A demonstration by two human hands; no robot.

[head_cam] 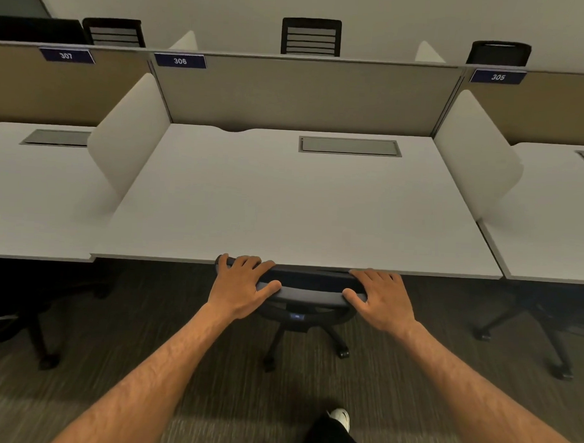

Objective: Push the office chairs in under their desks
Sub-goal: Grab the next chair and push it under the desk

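Chairs are what this job is about, and the one in the middle, the black office chair (309,290), has its back right up against the front edge of the white desk (285,201), so its seat is hidden under the desk top. Far on the left, another desk (34,193) is cut off by the picture's edge, and in the dark under it sits a black chair base (41,344) that is hard to make out. Above it, a blue sign (66,56) reads 307, and the top of a chair back (114,32) pokes up behind the wall panel. Next comes a sign reading 306 (180,61). The left hand (242,282) lies on the left end of the chair's top rail, its fingers curled over the far side and its thumb hooked along the near side, so it grips the rail. Below the rail you can see only part of the chair's legs and two small wheels (343,352). A gray flap (350,146) is set into the desk top. The right hand (381,297) grips the right end of the rail the same way, though its fingertips are hidden over the far side. Near the bottom, a dark trouser leg and a white shoe (340,417) are half cut off. On the right, a sign reads 305 (497,77), and under that next desk (558,216) another black chair base (540,336) stands blurry in shadow.
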